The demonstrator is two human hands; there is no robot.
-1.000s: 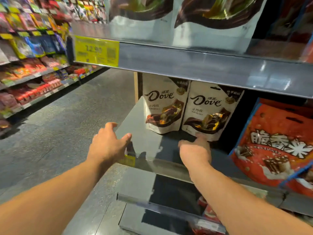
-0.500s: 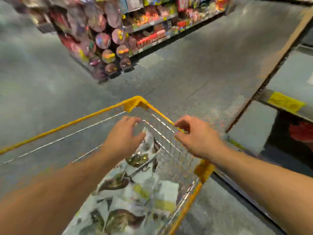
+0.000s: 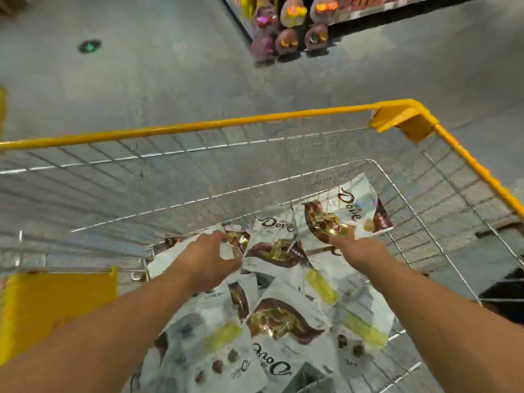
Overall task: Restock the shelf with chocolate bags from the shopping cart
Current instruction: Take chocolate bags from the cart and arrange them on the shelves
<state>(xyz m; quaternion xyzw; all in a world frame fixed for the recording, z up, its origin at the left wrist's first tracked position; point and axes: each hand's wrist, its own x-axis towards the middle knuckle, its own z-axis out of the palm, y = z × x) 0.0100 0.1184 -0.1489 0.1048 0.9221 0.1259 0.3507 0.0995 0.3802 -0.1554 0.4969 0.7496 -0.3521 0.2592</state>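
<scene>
Glossy white chocolate bags [image 3: 283, 321] with brown swirls and gold foil art lie heaped and overlapping in a wire cart [image 3: 226, 124]. Those nearest the camera smear into blur and run off the bottom edge. The left hand [image 3: 204, 262] reaches in with fingers half-curled and thumb spread. The crinkled edge of a middle bag [image 3: 275, 245] sits in the gap between them, and the fingers have not closed on it. The right hand [image 3: 360, 249] stretches toward the far bag [image 3: 351, 211], which leans against the cart's far corner. Its fingertips blur where they meet the bag's lower edge, so it is impossible to tell whether they grip it, touch it or stop short. Both forearms are cut off at the frame's bottom. The cart has thin silver mesh under a yellow plastic rim with a chunky corner cap, and a blurred yellow flap [image 3: 56, 304] at the left. Beyond it lies speckled grey floor [image 3: 141, 66], and a display [image 3: 286, 26] of rounded, shiny pink-purple packs is cropped at the top.
</scene>
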